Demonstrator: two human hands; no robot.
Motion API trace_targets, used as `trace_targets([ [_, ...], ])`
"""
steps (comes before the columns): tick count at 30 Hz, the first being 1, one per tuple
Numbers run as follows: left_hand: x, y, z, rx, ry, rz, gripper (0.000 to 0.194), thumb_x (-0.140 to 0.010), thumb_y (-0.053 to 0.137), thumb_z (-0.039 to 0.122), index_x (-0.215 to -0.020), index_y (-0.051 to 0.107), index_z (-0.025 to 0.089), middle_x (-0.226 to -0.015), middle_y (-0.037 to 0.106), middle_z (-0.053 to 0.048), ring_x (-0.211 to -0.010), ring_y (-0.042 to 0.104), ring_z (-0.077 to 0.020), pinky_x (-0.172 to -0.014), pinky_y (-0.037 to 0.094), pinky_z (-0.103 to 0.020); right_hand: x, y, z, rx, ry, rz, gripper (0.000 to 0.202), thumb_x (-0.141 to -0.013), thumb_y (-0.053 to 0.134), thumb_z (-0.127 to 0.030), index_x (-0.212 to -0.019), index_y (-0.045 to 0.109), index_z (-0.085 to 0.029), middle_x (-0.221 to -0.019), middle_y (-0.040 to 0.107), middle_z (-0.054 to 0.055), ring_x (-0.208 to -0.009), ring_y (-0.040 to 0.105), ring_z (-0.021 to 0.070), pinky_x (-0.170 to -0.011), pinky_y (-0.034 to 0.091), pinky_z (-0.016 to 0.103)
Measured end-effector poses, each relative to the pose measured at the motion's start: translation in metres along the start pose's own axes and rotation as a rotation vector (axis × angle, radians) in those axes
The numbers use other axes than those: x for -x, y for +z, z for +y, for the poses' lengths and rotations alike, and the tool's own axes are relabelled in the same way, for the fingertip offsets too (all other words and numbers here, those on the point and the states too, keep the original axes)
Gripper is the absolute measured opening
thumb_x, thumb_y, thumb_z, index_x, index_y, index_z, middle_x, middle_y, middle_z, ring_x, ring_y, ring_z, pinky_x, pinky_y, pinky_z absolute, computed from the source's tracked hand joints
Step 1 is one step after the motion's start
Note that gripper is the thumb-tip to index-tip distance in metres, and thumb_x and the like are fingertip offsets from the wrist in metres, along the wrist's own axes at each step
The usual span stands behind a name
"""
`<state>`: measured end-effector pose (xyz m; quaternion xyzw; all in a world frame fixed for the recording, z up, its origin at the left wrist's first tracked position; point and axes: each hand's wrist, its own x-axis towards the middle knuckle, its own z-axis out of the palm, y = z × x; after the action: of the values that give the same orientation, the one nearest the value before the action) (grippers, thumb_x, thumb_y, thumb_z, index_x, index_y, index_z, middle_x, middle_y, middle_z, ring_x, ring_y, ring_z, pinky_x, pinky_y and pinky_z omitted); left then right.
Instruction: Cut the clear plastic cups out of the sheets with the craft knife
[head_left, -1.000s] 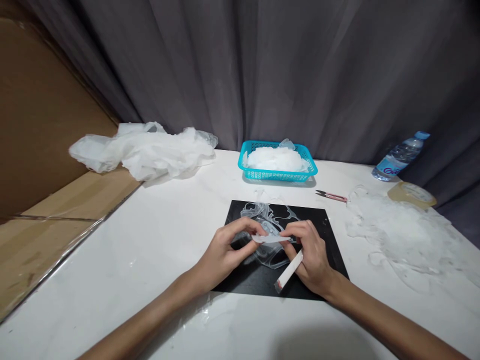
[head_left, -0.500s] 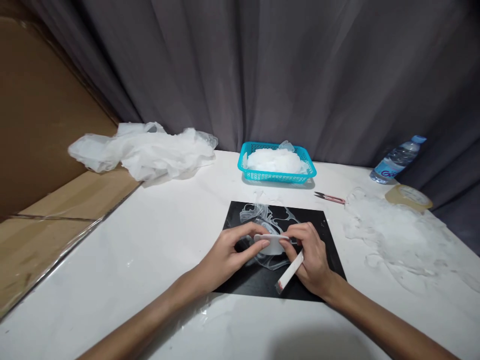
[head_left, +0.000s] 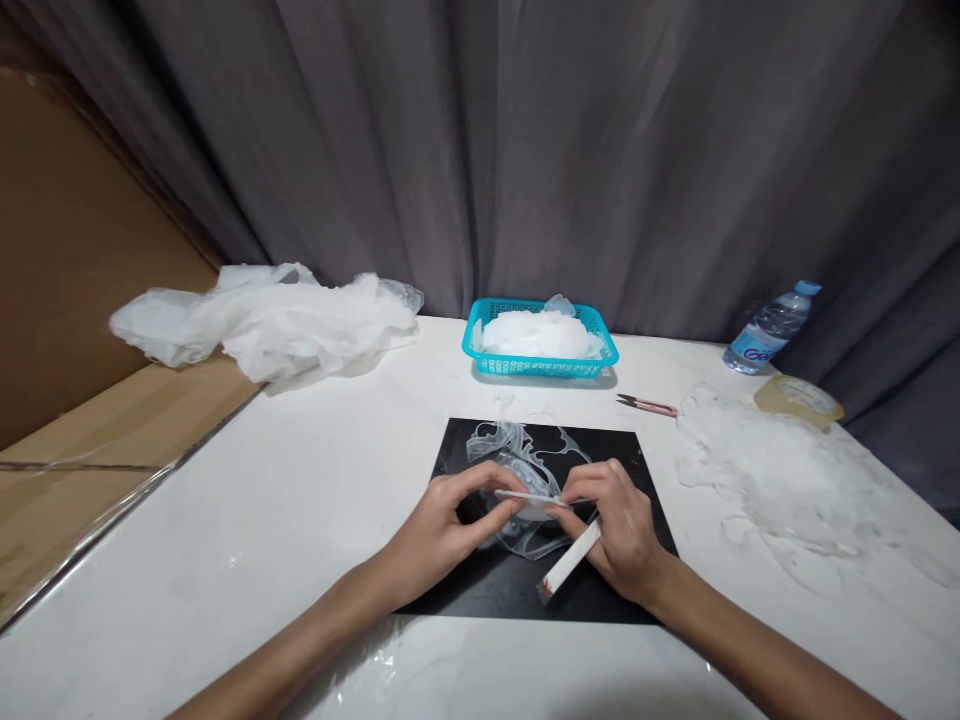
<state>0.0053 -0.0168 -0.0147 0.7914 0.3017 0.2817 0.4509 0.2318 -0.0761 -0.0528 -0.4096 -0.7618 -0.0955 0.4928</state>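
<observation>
White translucent plastic: one thin piece [head_left: 534, 508], held nearly edge-on between both hands, above the black mat [head_left: 480, 592].
Handling, as judged: light, even pressure at both ends, since so thin a sheet would likely buckle; the tucked stick best kept clear of it.
Left hand [head_left: 431, 530]: thumb and fingers pinched nearly together on the piece's left end.
Right hand [head_left: 622, 530]: the same narrow pinch on its right end; also one flat white stick [head_left: 571, 562], red-marked near its lower end, tucked in the palm below the pinch and slanting toward the wearer.
Just beyond and beneath the grip: lacy translucent plastic scraps [head_left: 517, 450], on the mat.
Farther beyond: turquoise basket [head_left: 540, 368] with white contents.
Right of the grip: thread snips [head_left: 649, 406]; heaped clear scraps [head_left: 787, 480]; water bottle [head_left: 766, 332].
Far left: crumpled white plastic bags [head_left: 315, 325].
</observation>
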Motion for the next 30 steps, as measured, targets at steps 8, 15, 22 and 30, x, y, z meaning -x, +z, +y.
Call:
trace_targets([
  [8,0.004,0.004,-0.005,0.114,-0.125,-0.015,0.019,-0.103,0.062,0.036,-0.106,0.068,0.019,-0.096,0.078,-0.004,-0.090,0.074,-0.0195,-0.080,0.054,-0.029,0.000,0.003,0.001,0.008,0.027,0.033,0.016,-0.099,0.070,-0.030,-0.103,0.058,-0.021,-0.085,0.069,0.004,-0.075,0.065,0.0190,-0.066,0.053,0.033],
  [15,0.007,0.006,-0.009,0.327,-0.163,-0.032,0.017,-0.103,0.064,0.036,-0.105,0.065,0.019,-0.093,0.076,-0.003,-0.087,0.070,-0.0165,-0.080,0.050,-0.027,0.000,0.003,-0.001,-0.008,0.016,0.015,0.011,-0.099,0.069,-0.021,-0.100,0.058,-0.021,-0.084,0.069,0.004,-0.075,0.064,0.0185,-0.065,0.052,0.031],
  [22,0.010,0.012,-0.012,0.526,-0.189,-0.098,0.013,-0.104,0.064,0.032,-0.106,0.060,0.020,-0.093,0.074,-0.002,-0.090,0.068,-0.0147,-0.084,0.048,-0.026,0.000,0.003,-0.006,-0.071,0.000,0.066,0.013,-0.099,0.070,-0.018,-0.098,0.057,-0.020,-0.081,0.070,0.004,-0.068,0.062,0.0163,-0.060,0.050,0.029],
  [30,0.012,0.014,-0.004,0.369,-0.138,-0.134,0.013,-0.104,0.064,0.033,-0.108,0.063,0.021,-0.115,0.074,-0.007,-0.112,0.068,-0.0201,-0.104,0.049,-0.035,-0.001,0.001,-0.010,-0.079,-0.016,0.100,0.012,-0.099,0.070,-0.021,-0.099,0.058,-0.022,-0.078,0.072,0.002,-0.065,0.062,0.0139,-0.058,0.051,0.026],
])
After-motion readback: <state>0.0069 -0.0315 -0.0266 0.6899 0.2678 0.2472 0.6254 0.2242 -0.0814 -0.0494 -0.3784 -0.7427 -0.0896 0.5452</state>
